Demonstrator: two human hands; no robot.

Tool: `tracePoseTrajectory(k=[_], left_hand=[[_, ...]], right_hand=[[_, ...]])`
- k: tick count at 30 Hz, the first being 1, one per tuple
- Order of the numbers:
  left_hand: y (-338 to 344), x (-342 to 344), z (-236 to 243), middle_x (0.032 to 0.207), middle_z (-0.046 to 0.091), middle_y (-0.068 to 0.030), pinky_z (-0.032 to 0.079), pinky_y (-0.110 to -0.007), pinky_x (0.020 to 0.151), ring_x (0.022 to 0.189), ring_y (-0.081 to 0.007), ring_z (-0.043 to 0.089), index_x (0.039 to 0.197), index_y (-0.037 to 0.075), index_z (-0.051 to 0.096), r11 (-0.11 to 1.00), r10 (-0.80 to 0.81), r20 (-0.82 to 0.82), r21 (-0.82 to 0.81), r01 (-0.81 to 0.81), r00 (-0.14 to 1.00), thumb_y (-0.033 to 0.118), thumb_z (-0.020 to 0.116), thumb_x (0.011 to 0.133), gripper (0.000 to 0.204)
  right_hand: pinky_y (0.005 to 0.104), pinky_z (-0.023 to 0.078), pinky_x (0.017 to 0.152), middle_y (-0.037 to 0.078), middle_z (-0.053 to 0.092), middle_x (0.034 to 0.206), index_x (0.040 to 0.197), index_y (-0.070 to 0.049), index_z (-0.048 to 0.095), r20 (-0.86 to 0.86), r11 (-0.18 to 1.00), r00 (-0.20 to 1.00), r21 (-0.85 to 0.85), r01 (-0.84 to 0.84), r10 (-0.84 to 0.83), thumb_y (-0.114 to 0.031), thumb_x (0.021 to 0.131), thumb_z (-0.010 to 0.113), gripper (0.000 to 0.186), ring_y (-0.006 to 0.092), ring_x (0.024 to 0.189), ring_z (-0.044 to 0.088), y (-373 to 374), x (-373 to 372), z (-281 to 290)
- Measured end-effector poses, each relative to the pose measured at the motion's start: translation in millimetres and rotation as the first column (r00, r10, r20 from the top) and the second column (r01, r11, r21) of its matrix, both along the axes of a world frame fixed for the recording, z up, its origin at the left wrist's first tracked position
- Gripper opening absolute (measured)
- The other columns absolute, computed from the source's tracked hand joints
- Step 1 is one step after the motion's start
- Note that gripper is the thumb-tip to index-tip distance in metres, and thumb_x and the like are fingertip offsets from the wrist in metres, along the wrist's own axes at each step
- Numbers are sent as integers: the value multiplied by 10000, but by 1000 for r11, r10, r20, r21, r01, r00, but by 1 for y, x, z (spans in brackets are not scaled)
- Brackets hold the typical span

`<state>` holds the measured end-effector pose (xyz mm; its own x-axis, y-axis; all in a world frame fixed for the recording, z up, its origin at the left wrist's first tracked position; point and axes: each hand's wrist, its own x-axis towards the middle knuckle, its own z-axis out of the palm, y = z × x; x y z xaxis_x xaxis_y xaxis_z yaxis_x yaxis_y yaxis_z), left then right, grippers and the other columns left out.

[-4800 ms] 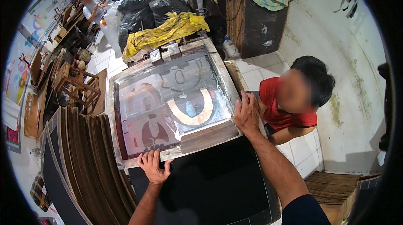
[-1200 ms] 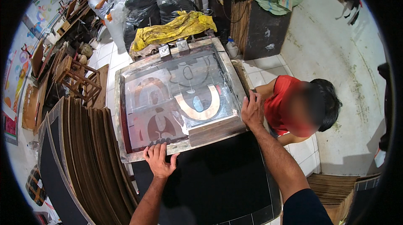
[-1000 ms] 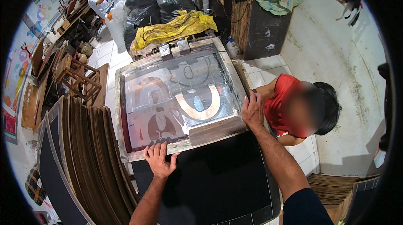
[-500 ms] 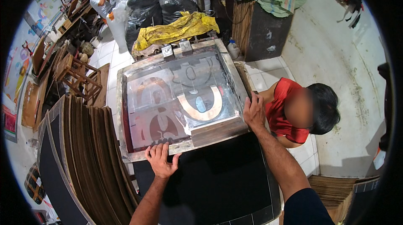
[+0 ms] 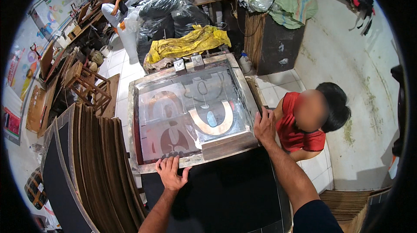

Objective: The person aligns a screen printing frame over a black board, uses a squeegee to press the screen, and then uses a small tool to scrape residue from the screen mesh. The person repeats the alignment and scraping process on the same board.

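Observation:
A screen printing frame (image 5: 234,155), pale wood around a mesh with curved stencil shapes, is hinged at its far side. My left hand (image 5: 172,174) grips its near rim, fingers bent over the top and thumb off to the right. At the near right corner, my right hand (image 5: 265,126) holds the right-hand rim; its palm side is hidden. A wooden block with a flat face, probably a squeegee (image 5: 230,144), lies inside the frame along the near rim. Beneath the frame, a black board (image 5: 217,194) stretches toward me.
A tall stack of boards (image 5: 102,168) rises at left. Close on the right stands a person in red (image 5: 299,122); another person (image 5: 112,11) is far left. Behind the frame lie a yellow cloth (image 5: 189,44) and black bags (image 5: 163,9). More stacked boards (image 5: 352,204) sit at lower right.
The whole view has shifted, so the frame and surroundings appear slightly lower and to the right. Both my hands keep their places on the rim. The far person stands more upright.

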<state>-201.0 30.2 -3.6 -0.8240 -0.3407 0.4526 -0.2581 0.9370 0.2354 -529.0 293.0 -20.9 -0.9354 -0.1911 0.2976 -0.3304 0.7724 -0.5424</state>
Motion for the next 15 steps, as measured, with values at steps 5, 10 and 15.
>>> tracePoseTrajectory(k=[5,10,15], left_hand=[[0,0,0,1178,662,-117,315,-564,1129,1135,-335,589,1256,55,670,1000,0,-14,-18,0,1000,444,805,828,594],[1,-1,2,1178,663,-113,318,-557,1127,1137,-332,589,1253,55,672,1000,6,-11,-20,-6,1000,457,792,838,590],[2,-2,3,1181,661,-137,322,-567,1118,1150,-353,583,1269,34,664,1000,4,-7,-4,-4,1000,454,800,832,621]], right_hand=[[520,409,1115,236,543,1284,1419,36,570,2,1000,1000,-1,8,-8,-347,1058,537,528,411,1246,535,-1,0,-2],[520,401,1127,246,537,1297,1425,42,565,47,1000,999,-19,2,-1,-334,1058,541,527,420,1265,528,0,1,1],[519,408,1117,242,547,1289,1420,40,575,36,1000,999,-1,-3,3,-331,1057,545,520,418,1261,531,0,3,5]])
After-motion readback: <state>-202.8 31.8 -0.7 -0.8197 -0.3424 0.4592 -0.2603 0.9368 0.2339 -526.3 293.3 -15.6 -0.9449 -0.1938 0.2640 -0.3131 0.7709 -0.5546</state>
